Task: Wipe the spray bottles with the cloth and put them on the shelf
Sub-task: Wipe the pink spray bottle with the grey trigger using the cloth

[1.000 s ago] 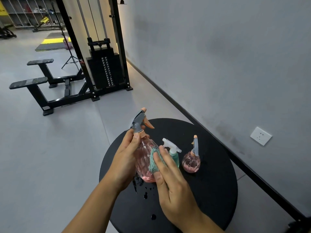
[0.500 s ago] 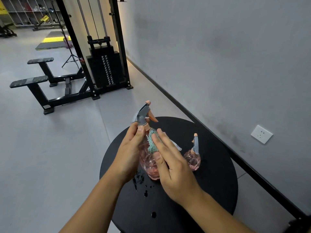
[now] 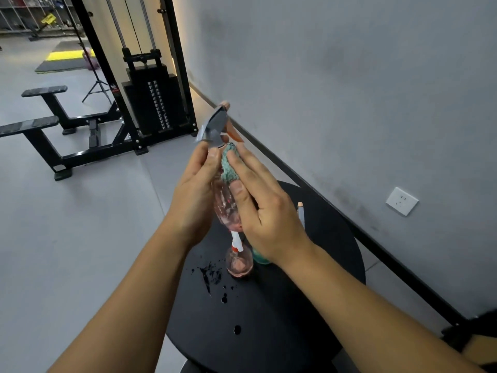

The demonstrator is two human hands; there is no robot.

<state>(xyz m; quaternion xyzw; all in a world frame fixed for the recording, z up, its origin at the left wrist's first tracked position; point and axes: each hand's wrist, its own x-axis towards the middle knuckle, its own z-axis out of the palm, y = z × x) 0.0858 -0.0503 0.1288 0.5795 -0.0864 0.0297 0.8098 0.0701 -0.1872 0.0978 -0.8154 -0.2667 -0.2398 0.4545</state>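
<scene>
My left hand (image 3: pixel 196 195) grips the neck of a pink see-through spray bottle (image 3: pixel 226 208) with a grey trigger head, held in the air above the round black table (image 3: pixel 269 319). With my right hand (image 3: pixel 266 211) I hold a teal cloth (image 3: pixel 228 168) pinched against the bottle's neck. Below them on the table stands a small round pink bottle (image 3: pixel 239 262) with a white sprayer. A green bottle (image 3: pixel 259 258) is mostly hidden behind my right wrist. The grey, peach-tipped nozzle of another bottle (image 3: pixel 301 211) shows to the right of my right hand.
Water drops (image 3: pixel 209 275) lie on the table left of the bottles. A black cable weight machine (image 3: pixel 150 98) and its padded bench (image 3: pixel 40 125) stand on the grey floor beyond. A grey wall with a socket (image 3: pixel 402 201) runs along the right. Shelving (image 3: pixel 27 12) is far off, top left.
Both hands have lifted the pink bottle up off the table. The cloth has slid from the bottle's belly up to its neck.
</scene>
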